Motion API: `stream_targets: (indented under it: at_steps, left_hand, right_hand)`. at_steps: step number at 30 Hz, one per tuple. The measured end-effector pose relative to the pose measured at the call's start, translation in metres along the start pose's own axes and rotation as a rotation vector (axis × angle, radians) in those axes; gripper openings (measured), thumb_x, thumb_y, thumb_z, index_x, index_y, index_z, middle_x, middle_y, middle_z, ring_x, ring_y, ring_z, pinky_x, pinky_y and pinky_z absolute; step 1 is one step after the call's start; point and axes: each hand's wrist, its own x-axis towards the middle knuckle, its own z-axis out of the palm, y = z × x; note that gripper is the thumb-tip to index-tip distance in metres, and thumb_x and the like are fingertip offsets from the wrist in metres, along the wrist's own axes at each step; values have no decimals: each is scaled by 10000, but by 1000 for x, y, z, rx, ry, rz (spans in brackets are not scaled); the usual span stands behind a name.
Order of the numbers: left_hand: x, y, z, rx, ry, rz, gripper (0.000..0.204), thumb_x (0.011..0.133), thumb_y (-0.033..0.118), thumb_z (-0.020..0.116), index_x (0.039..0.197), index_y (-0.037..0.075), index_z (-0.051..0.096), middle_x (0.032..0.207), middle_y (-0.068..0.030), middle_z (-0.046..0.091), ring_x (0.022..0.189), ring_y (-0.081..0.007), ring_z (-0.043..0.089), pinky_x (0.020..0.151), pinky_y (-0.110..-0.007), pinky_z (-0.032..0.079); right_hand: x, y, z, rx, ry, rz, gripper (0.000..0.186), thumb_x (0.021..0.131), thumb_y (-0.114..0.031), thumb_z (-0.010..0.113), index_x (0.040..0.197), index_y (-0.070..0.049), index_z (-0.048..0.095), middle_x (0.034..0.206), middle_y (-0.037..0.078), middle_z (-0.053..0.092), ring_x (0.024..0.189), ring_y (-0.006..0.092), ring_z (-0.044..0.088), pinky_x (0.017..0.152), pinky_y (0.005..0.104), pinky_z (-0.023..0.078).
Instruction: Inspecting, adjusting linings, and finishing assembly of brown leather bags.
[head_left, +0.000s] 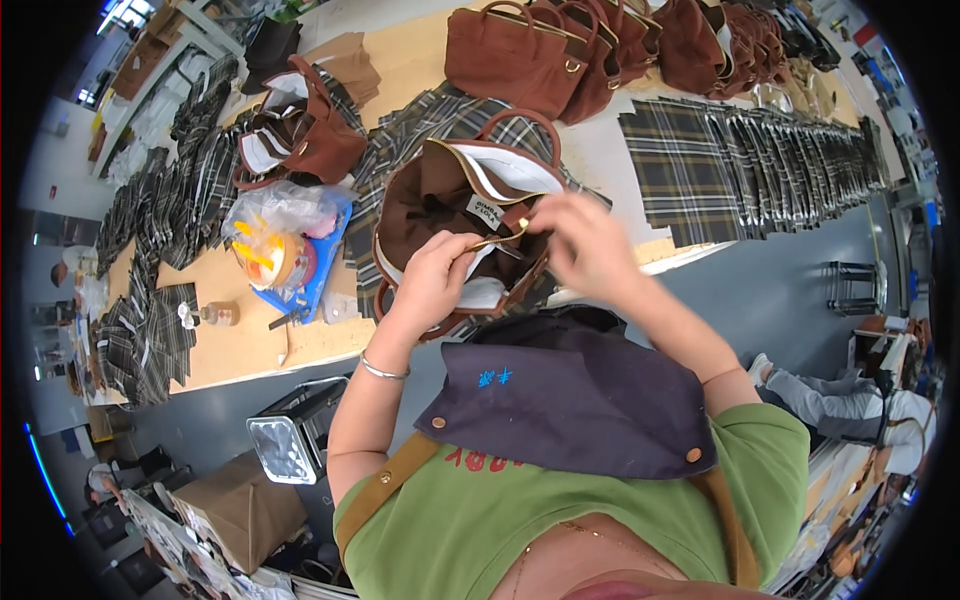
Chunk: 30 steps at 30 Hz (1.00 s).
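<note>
A brown handbag (pixel 400 220) stands open in front of me on plaid cloth, its dark brown lining and a white label (pixel 486 211) showing inside. A gold zipper (pixel 497 241) stretches across its mouth between my hands. My left hand (pixel 437 275) pinches the zipper's left part between thumb and fingers. At its other end, beside a small gold piece and a brown tab, my right hand (pixel 585 245) has its fingers closed on the zipper; motion slightly smears this hand. White material shows along the bag's inner rim, and one brown handle (pixel 525 118) arches up at the far side.
Several finished-looking brown bags (pixel 510 60) line the table's far side. Stacked plaid pieces (pixel 665 165) lie at right, more plaid cloth (pixel 195 185) at left. Another open bag (pixel 330 145) sits far left, near a blue tray (pixel 328 255), a tub (pixel 280 265) and a small bottle (pixel 220 314).
</note>
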Motion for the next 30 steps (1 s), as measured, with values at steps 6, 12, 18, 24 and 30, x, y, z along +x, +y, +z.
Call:
stream_targets:
  at_steps: [6, 12, 18, 24, 30]
  left_hand:
    - [-13, -16, 5, 6, 84, -28, 150, 937, 45, 550, 1044, -23, 630, 846, -77, 621, 742, -177, 577, 679, -277, 456]
    - [-20, -25, 1, -364, 78, -214, 141, 952, 65, 539, 1030, -15, 626, 890, -67, 615, 807, -122, 560, 735, -260, 454]
    - [-23, 6, 1, -89, 251, -60, 125, 888, 7, 557, 1002, 20, 606, 916, -128, 614, 852, -313, 603, 766, -331, 472]
    - [-56, 29, 6, 543, -38, 68, 359, 709, 120, 716, 1055, 139, 622, 1195, -149, 542, 1035, -370, 541, 860, -444, 427]
    - [-33, -3, 23, 745, 173, 128, 158, 720, 151, 714, 875, 161, 682, 1046, -90, 579, 910, -317, 542, 722, -424, 385]
  right_hand:
    - [-13, -26, 53, 235, -273, 295, 305, 779, -40, 665, 1057, -58, 539, 1091, 117, 559, 991, 311, 602, 798, 409, 502]
    - [-1, -20, 60, 126, -179, 219, 247, 818, -153, 678, 1031, -61, 595, 1022, 110, 618, 956, 299, 623, 760, 402, 514]
    - [8, -8, 52, 181, -299, 320, 137, 775, -193, 705, 843, -78, 674, 820, 107, 677, 779, 278, 669, 688, 398, 530]
    - [8, -2, 63, 0, -445, 283, 102, 714, -237, 699, 794, -174, 710, 876, 34, 650, 861, 249, 653, 715, 383, 531]
    - [21, 10, 58, -51, -448, 228, 135, 713, -273, 719, 752, -162, 651, 748, 56, 656, 755, 284, 660, 628, 432, 503]
